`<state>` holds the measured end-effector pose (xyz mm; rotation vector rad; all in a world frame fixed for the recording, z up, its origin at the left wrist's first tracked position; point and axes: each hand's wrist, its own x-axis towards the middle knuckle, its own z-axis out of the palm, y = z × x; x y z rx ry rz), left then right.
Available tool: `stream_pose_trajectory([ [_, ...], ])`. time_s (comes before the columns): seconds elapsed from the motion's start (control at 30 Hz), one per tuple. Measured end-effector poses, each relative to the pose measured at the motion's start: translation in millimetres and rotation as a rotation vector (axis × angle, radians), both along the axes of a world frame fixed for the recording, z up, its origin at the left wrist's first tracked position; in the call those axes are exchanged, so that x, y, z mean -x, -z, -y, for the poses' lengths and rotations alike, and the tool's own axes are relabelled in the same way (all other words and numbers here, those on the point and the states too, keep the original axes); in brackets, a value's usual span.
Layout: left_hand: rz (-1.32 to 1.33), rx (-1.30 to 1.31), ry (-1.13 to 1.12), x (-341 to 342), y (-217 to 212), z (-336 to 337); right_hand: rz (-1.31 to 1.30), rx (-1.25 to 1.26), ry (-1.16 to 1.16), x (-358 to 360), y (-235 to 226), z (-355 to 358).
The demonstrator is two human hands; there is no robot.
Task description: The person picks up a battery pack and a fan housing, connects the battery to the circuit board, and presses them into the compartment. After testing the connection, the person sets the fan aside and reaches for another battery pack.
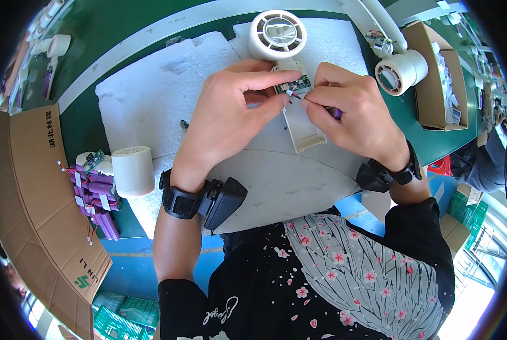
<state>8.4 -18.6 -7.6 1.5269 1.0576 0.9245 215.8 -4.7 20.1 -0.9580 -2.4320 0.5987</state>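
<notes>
The white plug (290,92) sits at the circuit board's (302,84) near edge, between our hands; its wires (295,96) run rightward into the pinching grip of our right hand (348,105). Whether our left hand (228,107) grips the board, we cannot tell.

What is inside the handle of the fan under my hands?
A green circuit board shows near the top. The left hand and right hand partly cover the handle; anything beneath them is hidden.

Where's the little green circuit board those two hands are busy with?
In the head view, it's near the top, slightly right of centre: the green circuit board is between the left hand and right hand, below the round white fan head.
</notes>
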Motion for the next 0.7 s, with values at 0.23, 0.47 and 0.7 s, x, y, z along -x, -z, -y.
stream_pose_trajectory([
  [0.23,-0.020,0.001,0.036,1.1,-1.4,0.7,-0.012,0.000,-0.022,2.5,4.3,1.0],
  [0.47,-0.039,-0.006,0.074,3.1,-3.1,0.4,-0.066,0.131,0.001,2.1,4.3,0.3],
  [0.7,-0.014,-0.061,0.016,0.0,0.2,1.0,-0.071,0.262,0.054,3.9,1.4,2.2],
])
